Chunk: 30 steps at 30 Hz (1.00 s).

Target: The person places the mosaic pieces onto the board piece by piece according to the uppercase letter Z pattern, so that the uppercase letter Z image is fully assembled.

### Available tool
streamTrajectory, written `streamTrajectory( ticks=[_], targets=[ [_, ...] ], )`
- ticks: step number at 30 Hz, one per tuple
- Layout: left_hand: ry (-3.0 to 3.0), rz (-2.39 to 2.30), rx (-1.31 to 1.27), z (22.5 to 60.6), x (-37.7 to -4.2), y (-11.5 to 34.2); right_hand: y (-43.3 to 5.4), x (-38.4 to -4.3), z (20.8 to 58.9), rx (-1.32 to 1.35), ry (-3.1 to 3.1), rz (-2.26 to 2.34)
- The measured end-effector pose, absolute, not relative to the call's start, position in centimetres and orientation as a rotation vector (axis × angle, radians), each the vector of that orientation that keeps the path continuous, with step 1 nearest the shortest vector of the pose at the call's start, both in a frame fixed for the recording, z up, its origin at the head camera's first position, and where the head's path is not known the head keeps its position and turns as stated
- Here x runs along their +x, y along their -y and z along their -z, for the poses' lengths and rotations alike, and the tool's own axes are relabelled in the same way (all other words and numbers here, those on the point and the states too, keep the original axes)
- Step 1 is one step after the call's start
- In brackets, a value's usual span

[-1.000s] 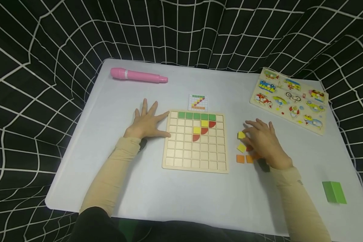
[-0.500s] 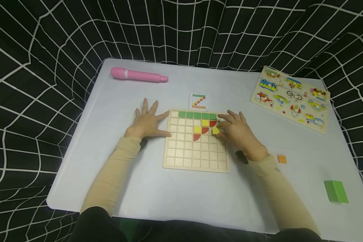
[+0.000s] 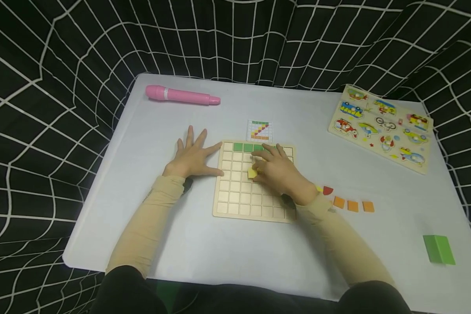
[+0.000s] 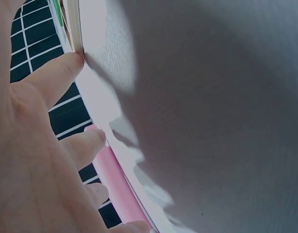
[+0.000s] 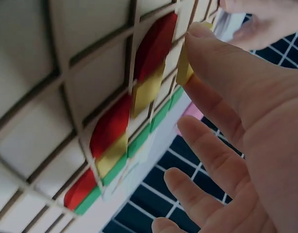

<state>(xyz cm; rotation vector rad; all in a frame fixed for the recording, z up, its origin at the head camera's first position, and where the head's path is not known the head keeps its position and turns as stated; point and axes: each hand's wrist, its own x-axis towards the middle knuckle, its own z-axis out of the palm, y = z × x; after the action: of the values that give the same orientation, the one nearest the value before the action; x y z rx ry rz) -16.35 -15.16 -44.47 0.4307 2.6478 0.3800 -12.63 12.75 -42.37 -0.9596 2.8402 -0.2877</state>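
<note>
My right hand [image 3: 282, 172] pinches a yellow square tile [image 3: 252, 173] between thumb and index finger, over the wooden grid board [image 3: 235, 198]. In the right wrist view the yellow tile is tilted, close over the cells, with the other fingers spread. Green tiles [image 3: 248, 148] fill part of the board's top row. Red quarter-round tiles [image 5: 156, 46] and yellow squares [image 5: 149, 90] step diagonally below them; my right hand hides most of these in the head view. With fingers spread, my left hand [image 3: 192, 159] lies at the board's left edge, thumb and index fingertip against it.
Behind the board lies a small pattern card [image 3: 260, 131]. Orange squares [image 3: 353, 206] and a red piece [image 3: 327, 190] lie to the right, partly behind my forearm. A pink microphone-shaped object [image 3: 182, 96], a vehicle puzzle [image 3: 380, 128] and a green block [image 3: 438, 249] sit farther out.
My right hand picked up a yellow tile from the loose pieces at the right and carried it left, over the board's middle. The left hand stayed at the edge.
</note>
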Motion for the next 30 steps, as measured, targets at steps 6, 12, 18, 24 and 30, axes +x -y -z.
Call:
streamTrajectory(
  ticks=[6,12,18,24,30],
  targets=[
    [-2.645,-0.379,0.434,44.4,-16.3,15.0,-11.7,-12.6,42.9,-0.97,-2.812,0.25],
    [-2.641,-0.392,0.436,44.5,-16.3,15.1,-11.2,-12.6,43.2,-0.969,-2.827,0.262],
    [-2.64,-0.401,0.434,44.5,-16.4,15.1,-11.4,-12.6,42.9,-0.946,-2.826,0.24],
    [-2.641,-0.406,0.421,44.5,-16.5,15.2,-12.9,-12.6,42.6,-0.854,-2.873,0.301],
    [-2.632,-0.418,0.413,44.6,-16.4,15.2,-16.1,-12.5,42.9,-0.694,-2.899,0.352]
  ],
)
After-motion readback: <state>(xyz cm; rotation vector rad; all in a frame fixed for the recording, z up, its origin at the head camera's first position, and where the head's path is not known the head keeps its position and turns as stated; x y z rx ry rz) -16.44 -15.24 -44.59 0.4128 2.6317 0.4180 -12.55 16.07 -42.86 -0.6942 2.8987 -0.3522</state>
